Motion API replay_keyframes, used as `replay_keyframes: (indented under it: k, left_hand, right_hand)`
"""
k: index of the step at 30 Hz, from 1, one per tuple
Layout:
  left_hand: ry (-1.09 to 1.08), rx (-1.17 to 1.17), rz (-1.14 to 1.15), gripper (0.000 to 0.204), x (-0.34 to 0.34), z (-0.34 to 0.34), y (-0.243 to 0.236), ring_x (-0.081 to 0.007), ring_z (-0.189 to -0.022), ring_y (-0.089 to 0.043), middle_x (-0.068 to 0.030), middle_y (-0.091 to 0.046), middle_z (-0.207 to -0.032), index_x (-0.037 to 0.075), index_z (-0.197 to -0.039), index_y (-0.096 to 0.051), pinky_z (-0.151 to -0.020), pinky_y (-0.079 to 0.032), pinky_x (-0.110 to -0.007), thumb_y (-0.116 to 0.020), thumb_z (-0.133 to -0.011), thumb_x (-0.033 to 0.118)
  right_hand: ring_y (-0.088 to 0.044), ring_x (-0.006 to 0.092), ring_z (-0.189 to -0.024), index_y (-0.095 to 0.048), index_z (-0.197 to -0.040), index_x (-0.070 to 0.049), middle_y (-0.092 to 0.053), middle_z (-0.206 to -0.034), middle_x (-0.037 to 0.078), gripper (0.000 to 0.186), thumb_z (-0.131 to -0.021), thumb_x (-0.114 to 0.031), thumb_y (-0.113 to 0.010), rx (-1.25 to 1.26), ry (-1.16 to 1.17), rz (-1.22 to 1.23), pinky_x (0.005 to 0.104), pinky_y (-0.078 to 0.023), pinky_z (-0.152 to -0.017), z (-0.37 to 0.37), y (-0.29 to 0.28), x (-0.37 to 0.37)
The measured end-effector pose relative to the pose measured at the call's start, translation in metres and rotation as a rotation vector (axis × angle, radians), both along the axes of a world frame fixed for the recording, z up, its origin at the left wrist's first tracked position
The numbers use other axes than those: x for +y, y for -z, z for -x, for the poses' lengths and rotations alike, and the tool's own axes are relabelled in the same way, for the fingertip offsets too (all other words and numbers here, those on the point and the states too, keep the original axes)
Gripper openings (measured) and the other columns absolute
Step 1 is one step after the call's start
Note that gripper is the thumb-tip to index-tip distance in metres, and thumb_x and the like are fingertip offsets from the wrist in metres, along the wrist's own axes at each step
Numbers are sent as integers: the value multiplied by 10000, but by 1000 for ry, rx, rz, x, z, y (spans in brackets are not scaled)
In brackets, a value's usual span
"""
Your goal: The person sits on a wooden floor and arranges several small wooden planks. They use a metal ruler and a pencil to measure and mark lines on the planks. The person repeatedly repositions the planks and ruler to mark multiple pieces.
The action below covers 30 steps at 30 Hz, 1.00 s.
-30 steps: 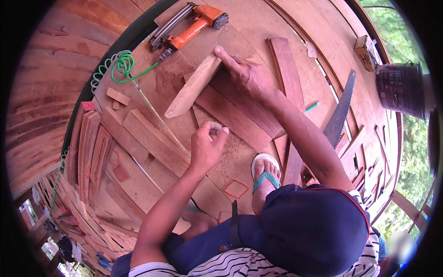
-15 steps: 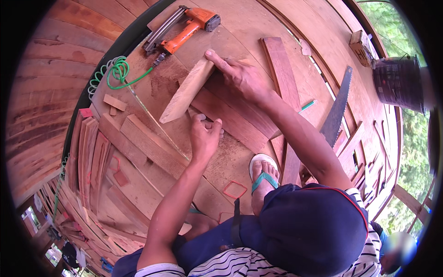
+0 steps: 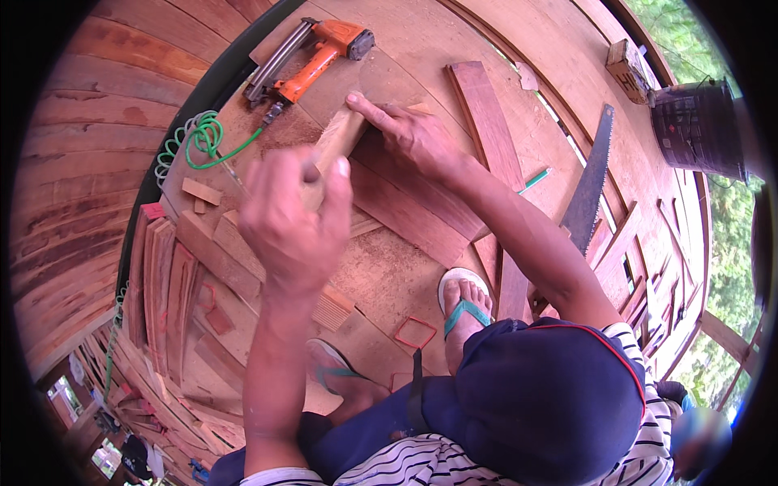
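My right hand [image 3: 425, 142] grips the upper end of a short, pale wooden board [image 3: 340, 138], its thumb along the top edge. The board is tilted on its edge above darker reddish planks [image 3: 413, 206]. My left hand [image 3: 296, 215] is raised in front of the board's lower end and hides it. Motion blurs that hand; its fingers look curled, with the thumb pointing up, and whether they touch or hold anything does not show. Beyond the board lies an orange nail gun [image 3: 312, 69], joined to a coiled green air hose [image 3: 207, 138].
A handsaw [image 3: 587, 182] and a long reddish plank [image 3: 486, 121] lie to the right. A dark bucket [image 3: 697, 130] stands at the far right beside a small box [image 3: 630, 71]. Stacked wood strips [image 3: 162, 283] are at the left. A sandalled foot [image 3: 466, 304] rests on the floor near the planks.
My left hand has risen and moved left, now covering the board's lower end. My right hand keeps its hold on the board, shifted slightly left in the view.
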<state>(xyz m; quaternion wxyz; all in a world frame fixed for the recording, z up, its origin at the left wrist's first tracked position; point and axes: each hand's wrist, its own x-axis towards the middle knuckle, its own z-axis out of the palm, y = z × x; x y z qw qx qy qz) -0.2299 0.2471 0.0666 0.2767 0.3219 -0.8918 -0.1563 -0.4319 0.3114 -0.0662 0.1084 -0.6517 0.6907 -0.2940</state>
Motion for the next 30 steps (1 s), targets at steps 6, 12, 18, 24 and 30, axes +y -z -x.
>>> replay_keyframes:
  k: [6,12,18,24,30]
  left_hand:
    - [52,-295,-480,647,-74,18,16,-333,-1046,-706,-225,-721,-1128,-76,-1246,-636,-931,-531,-452,-807,-841,399]
    - [271,-408,-677,472,-87,16,60,-398,-1029,-710,-286,-713,-1084,-65,-1216,-645,-907,-533,-461,-712,-856,233]
    - [309,-416,-693,367,-85,20,65,-198,-943,-673,-149,-724,-1013,-44,-1229,-641,-868,-522,-384,-629,-893,102]
    - [265,-448,-659,354,-86,17,69,-218,-917,-691,-155,-728,-977,-41,-1198,-652,-847,-529,-390,-639,-889,130]
    - [246,-434,-612,356,-83,18,70,-273,-916,-714,-185,-733,-959,-39,-1164,-664,-847,-533,-409,-631,-857,138]
  right_hand:
    - [-706,370,-906,-242,-1640,-349,-665,-1142,165,869,-905,0,-545,28,1,-21,460,-590,-727,0,-3,-3]
    - [-684,385,-916,-252,-1641,-308,-659,-1106,183,879,-885,0,-577,7,-17,-27,471,-571,-744,-2,-2,-3]
    - [-686,379,-920,-247,-1640,-316,-664,-1111,175,877,-888,-6,-576,32,1,-5,467,-577,-748,1,4,-3]
    - [-690,378,-901,-264,-1636,-299,-667,-1107,173,847,-899,-16,-571,38,0,-20,464,-579,-742,-1,4,-4]
    - [-688,379,-890,-274,-1633,-256,-662,-1091,174,802,-920,-27,-560,73,2,27,461,-577,-741,0,10,-4]
